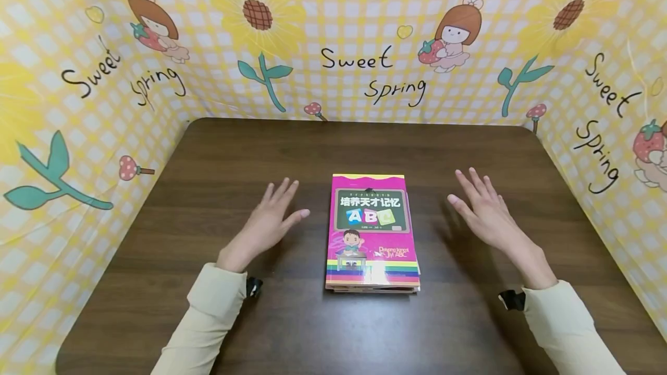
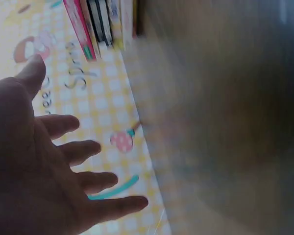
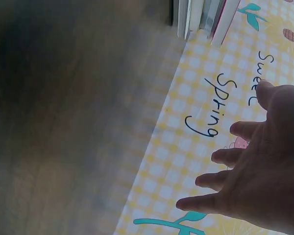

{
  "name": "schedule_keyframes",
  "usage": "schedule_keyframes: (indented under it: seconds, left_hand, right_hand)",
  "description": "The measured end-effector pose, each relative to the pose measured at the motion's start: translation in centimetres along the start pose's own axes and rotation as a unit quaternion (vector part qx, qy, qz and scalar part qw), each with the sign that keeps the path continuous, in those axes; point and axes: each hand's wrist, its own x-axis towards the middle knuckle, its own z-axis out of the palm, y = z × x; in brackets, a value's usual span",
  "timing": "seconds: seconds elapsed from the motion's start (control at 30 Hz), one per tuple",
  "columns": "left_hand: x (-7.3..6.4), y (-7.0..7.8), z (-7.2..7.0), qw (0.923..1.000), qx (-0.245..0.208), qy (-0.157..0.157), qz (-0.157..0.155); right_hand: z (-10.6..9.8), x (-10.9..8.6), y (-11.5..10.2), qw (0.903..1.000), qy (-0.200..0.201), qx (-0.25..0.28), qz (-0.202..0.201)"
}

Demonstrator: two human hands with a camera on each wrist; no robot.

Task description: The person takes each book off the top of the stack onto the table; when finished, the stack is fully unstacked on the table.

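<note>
A stack of books (image 1: 371, 247) lies on the dark wooden table, its top one pink with a green chalkboard picture and the letters ABC. To the left of the stack my left hand (image 1: 263, 221) hovers with spread fingers, touching nothing. On the other side my right hand (image 1: 487, 216) is held in the same way, its fingers spread and apart from the books. Both wrist views show the edges of several stacked books: the left wrist view has their spines (image 2: 100, 24) at the top, the right wrist view their page edges (image 3: 206, 17). Each palm faces the stack.
The brown table (image 1: 260, 149) has rounded far corners. A yellow checked cloth (image 1: 354, 28) with sunflowers, cartoon girls and "Sweet Spring" lettering stands round its back and both sides. Beige sleeves (image 1: 203, 317) cover my forearms, and black bands show at both wrists.
</note>
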Motion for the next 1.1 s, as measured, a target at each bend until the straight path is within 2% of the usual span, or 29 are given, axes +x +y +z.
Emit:
schedule_keyframes:
  seconds: [0.17, 0.3, 0.4, 0.57, 0.67, 0.83, 1.0, 1.1]
  left_hand:
    - [-1.3, 2.4, 1.3, 0.9961, -0.079, -0.037, 0.009]
    - [-2.1, 4.4, 2.3, 0.9914, -0.119, -0.055, -0.006]
    - [-2.4, 5.5, 3.3, 0.9868, -0.153, -0.048, -0.018]
    - [-2.4, 6.5, 4.8, 0.9734, -0.223, -0.028, -0.045]
    - [-2.1, 6.6, 5.4, 0.9603, -0.274, -0.007, -0.051]
    - [-1.8, 6.5, 5.6, 0.9296, -0.363, 0.023, -0.058]
    - [-1.8, 6.6, 5.5, 0.9098, -0.402, 0.045, -0.093]
    - [-1.8, 6.5, 5.4, 0.9006, -0.420, 0.069, -0.085]
  right_hand:
    - [1.3, -0.9, -1.1, 0.9992, 0.004, 0.026, -0.031]
    - [2.9, -2.1, -3.2, 0.9962, -0.024, 0.059, -0.060]
    - [4.0, -3.0, -4.5, 0.9933, -0.056, 0.078, -0.065]
    - [5.6, -3.7, -5.5, 0.9897, -0.096, 0.092, -0.053]
    - [6.3, -3.8, -5.8, 0.9893, -0.107, 0.088, -0.047]
    - [6.7, -3.7, -6.4, 0.9904, -0.107, 0.077, -0.044]
    - [6.7, -3.4, -6.8, 0.9896, -0.114, 0.077, -0.039]
    - [6.9, -3.2, -7.0, 0.9890, -0.119, 0.078, -0.040]
